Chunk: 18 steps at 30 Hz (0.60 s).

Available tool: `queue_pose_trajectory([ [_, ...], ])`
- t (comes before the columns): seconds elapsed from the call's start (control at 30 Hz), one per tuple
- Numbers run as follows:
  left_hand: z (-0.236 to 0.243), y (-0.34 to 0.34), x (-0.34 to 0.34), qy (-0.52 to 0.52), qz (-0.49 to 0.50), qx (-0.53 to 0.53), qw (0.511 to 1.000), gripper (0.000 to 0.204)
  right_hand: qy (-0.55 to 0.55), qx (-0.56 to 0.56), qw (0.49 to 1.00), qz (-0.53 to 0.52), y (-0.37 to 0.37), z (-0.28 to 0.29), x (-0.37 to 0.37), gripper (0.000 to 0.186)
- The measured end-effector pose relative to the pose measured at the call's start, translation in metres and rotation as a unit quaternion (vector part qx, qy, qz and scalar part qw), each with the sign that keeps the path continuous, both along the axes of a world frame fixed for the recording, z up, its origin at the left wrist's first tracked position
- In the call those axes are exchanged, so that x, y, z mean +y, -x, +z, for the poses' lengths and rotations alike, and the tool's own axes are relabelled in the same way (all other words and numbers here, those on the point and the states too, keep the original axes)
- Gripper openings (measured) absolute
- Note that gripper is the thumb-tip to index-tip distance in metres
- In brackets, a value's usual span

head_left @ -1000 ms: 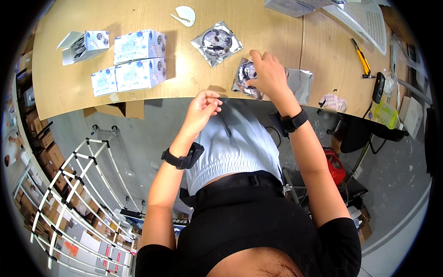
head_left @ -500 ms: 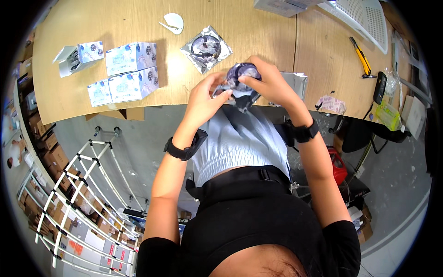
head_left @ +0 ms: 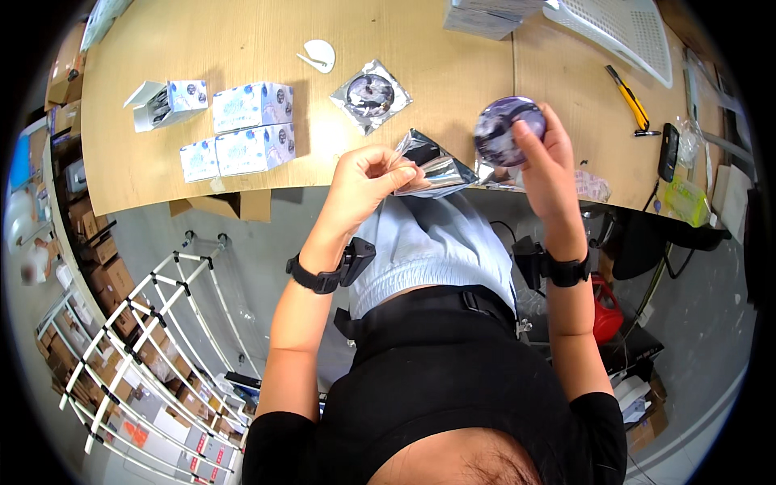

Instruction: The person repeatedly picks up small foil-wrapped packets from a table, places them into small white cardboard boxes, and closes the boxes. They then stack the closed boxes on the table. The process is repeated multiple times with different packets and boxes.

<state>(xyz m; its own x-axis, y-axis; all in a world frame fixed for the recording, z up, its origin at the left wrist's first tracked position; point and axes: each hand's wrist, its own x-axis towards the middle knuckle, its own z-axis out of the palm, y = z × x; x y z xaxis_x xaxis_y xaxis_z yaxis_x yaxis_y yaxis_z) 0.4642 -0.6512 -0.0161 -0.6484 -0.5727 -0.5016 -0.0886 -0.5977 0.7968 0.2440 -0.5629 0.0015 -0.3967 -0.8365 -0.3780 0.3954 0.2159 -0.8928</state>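
Right hand [head_left: 543, 153] was raised at about one o'clock in the view, fingers closed around the rim of a round purple disc [head_left: 503, 129], holding it upright over the near edge of the wooden table [head_left: 242, 73]. Left hand [head_left: 368, 174], at about twelve o'clock from the person's body, pinched the torn silver foil pouch [head_left: 436, 166] between thumb and fingertips; the pouch gaped open toward the disc, just beside it but apart from it. Both wrists wore black straps.

On the table, at eleven o'clock from the left hand, lay a second sealed foil pouch [head_left: 371, 95] with a round dark disc showing through it. Farther out at ten o'clock stood a cluster of small white and blue boxes [head_left: 246, 129], one opened box [head_left: 166, 103] lying off to their left. A small white plastic piece [head_left: 319, 55] sat near the far edge at twelve o'clock. At two o'clock from the right hand lay a yellow utility knife [head_left: 629, 99], and beside it a black handheld device [head_left: 668, 151]
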Motion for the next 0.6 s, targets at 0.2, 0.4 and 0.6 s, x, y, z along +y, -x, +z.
queue_pose_trajectory([
  [0.2, 0.007, 0.000, 0.009, 0.052, -0.012, -0.033, 0.998, 0.009, 0.018, 0.203, 0.978, 0.046, -0.024, 0.030, -0.004, 0.023],
  [0.4, 0.002, -0.013, 0.013, 0.073, -0.036, -0.035, 0.996, 0.014, 0.065, 0.276, 0.956, 0.074, -0.024, 0.029, 0.001, 0.025],
  [0.6, 0.017, -0.014, 0.009, 0.085, -0.032, -0.051, 0.995, 0.029, 0.097, 0.257, 0.956, 0.103, -0.020, 0.035, -0.010, 0.021],
])
